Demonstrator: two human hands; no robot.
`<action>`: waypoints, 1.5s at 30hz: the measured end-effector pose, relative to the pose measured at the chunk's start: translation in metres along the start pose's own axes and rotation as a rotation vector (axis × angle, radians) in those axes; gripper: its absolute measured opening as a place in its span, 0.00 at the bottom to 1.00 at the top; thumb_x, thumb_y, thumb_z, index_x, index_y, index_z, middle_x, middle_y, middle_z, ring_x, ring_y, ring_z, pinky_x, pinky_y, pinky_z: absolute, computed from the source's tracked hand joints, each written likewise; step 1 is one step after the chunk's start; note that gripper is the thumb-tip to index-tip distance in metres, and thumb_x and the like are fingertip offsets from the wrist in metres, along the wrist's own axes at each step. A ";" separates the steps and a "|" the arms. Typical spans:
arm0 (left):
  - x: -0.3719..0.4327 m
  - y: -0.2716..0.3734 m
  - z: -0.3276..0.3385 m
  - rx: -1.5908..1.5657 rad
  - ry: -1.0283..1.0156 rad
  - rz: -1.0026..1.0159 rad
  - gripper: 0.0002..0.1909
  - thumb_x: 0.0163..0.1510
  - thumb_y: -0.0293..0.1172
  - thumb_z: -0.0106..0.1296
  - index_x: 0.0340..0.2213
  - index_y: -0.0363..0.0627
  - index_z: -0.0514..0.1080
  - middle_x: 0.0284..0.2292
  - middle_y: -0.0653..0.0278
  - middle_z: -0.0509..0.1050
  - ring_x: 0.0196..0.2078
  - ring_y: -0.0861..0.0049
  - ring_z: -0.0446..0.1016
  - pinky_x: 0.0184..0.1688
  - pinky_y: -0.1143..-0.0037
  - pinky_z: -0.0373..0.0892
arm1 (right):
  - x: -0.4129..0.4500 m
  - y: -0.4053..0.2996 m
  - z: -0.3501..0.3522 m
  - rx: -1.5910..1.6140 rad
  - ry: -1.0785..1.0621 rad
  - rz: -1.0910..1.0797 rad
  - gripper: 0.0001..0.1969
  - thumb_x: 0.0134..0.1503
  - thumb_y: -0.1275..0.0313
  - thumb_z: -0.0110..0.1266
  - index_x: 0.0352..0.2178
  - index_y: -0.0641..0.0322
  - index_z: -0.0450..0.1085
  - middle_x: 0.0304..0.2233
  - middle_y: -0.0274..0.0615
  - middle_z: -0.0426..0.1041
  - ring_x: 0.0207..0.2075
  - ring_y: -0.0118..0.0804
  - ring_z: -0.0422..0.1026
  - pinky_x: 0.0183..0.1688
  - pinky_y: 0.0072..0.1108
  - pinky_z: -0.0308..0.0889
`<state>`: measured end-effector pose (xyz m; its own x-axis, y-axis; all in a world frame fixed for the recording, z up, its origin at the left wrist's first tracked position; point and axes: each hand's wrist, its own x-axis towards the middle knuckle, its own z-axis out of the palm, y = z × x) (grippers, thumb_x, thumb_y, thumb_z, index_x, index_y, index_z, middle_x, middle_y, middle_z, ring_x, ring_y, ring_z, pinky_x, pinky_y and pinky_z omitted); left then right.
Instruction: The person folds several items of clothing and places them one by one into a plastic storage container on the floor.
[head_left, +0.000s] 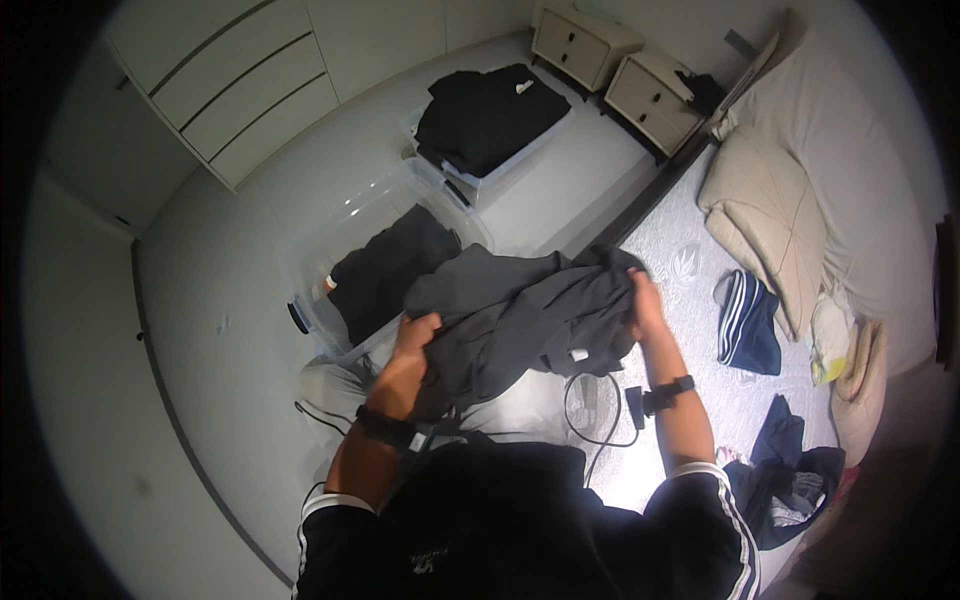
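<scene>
A dark grey garment (517, 315) hangs crumpled between my hands, a small white tag showing near its lower right edge. My left hand (417, 341) grips its left side. On the other side, my right hand (646, 307) holds the cloth over the bed's edge. Beyond the garment, a clear plastic storage bin (319, 319) stands on the floor with dark folded clothing (390, 270) in it. Farther off, a second clear bin (484, 187) is heaped with black clothing (487, 116).
At right is a bed with a patterned white mattress (686, 259), beige cushions (772, 217), folded navy striped clothing (750, 322) and a dark clothes pile (787, 480). Two nightstands (652, 97) stand beyond. Cables (611, 442) run from my wrist straps. Cabinet drawers (240, 75) line the wall.
</scene>
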<state>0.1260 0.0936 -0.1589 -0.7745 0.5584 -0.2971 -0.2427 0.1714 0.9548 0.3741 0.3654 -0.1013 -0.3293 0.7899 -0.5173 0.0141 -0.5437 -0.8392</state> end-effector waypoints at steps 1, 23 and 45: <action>0.000 0.007 -0.012 -0.021 -0.116 0.165 0.15 0.44 0.23 0.49 0.37 0.41 0.69 0.35 0.59 0.72 0.37 0.68 0.71 0.44 0.70 0.68 | 0.001 -0.018 -0.009 0.151 0.001 -0.118 0.20 0.54 0.62 0.45 0.40 0.71 0.64 0.37 0.48 0.72 0.40 0.43 0.71 0.44 0.29 0.67; -0.195 -0.022 -0.159 -0.585 0.373 -0.664 0.24 0.44 0.18 0.39 0.46 0.36 0.65 0.41 0.56 0.71 0.41 0.63 0.72 0.42 0.68 0.71 | -0.147 0.089 -0.147 -0.234 0.264 0.376 0.23 0.56 0.65 0.46 0.48 0.70 0.60 0.47 0.50 0.66 0.48 0.45 0.66 0.51 0.32 0.62; -0.237 -0.027 -0.156 0.775 -0.415 0.198 0.18 0.41 0.22 0.52 0.39 0.43 0.70 0.42 0.52 0.71 0.45 0.54 0.69 0.51 0.68 0.64 | -0.161 -0.081 -0.173 -0.473 0.249 -0.187 0.17 0.50 0.75 0.52 0.42 0.72 0.64 0.36 0.47 0.72 0.36 0.37 0.72 0.40 0.22 0.67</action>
<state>0.2251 -0.1702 -0.1146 -0.4504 0.8583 -0.2458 0.4508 0.4562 0.7672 0.5895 0.3313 0.0213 -0.1352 0.9347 -0.3288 0.4178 -0.2471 -0.8743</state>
